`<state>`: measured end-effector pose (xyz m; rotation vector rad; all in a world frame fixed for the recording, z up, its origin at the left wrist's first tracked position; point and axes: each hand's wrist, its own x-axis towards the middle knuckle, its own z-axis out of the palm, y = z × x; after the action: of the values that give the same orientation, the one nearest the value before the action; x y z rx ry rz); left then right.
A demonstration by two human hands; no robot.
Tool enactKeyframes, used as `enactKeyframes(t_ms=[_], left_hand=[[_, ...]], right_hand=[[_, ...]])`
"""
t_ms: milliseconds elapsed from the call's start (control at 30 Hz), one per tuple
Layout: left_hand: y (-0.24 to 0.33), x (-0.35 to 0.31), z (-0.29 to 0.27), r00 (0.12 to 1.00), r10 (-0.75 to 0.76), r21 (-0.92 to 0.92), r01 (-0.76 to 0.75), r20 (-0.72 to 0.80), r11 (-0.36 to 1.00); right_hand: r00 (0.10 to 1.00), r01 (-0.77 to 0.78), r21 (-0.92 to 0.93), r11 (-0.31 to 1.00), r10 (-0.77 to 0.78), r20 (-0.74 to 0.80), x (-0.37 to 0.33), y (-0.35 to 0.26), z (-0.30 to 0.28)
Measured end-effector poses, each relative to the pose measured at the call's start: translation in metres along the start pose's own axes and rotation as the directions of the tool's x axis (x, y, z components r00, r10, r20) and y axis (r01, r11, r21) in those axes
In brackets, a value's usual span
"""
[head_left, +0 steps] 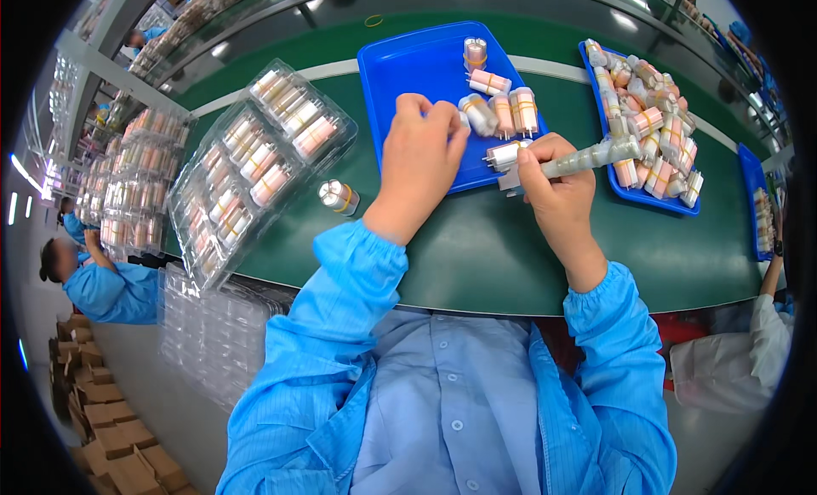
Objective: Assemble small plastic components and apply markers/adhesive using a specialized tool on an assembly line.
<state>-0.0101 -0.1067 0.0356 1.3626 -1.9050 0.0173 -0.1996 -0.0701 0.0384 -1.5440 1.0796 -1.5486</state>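
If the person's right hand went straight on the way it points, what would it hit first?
Probably the yellow-banded pink-and-white bundle just beyond the right hand, in the blue tray. The tray's right edge lies close too, and depth is unclear.

The left hand (419, 165) is above a blue tray (391, 78) with its fingers bent; if they hold something, it cannot be seen. The right hand (562, 191) holds a tool with a wrapped handle (589, 159), near a white bundle (506, 155). On the green tabletop (477, 261) there is also one banded bundle (339, 197), and, at right, a second blue tray (664, 205), heaped with bundles.
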Motion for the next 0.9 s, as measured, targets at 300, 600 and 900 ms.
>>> enactKeyframes(t_ms=[300,600,900], left_hand=[[0.025,-0.075,-0.045,0.967,0.048,-0.352,0.045,0.25,0.935],[0.025,-0.091,-0.031,0.959,-0.077,-0.452,0.198,0.274,0.87],[0.027,-0.088,-0.025,0.985,-0.008,-0.336,0.066,0.172,0.939]], right_hand=[[0.97,0.214,-0.024,0.976,-0.21,0.125,-0.007,0.003,0.009],[0.933,0.311,-0.144,0.939,-0.273,0.235,-0.015,0.008,0.02],[0.958,0.167,-0.184,0.969,-0.115,0.262,-0.023,0.005,0.022]])
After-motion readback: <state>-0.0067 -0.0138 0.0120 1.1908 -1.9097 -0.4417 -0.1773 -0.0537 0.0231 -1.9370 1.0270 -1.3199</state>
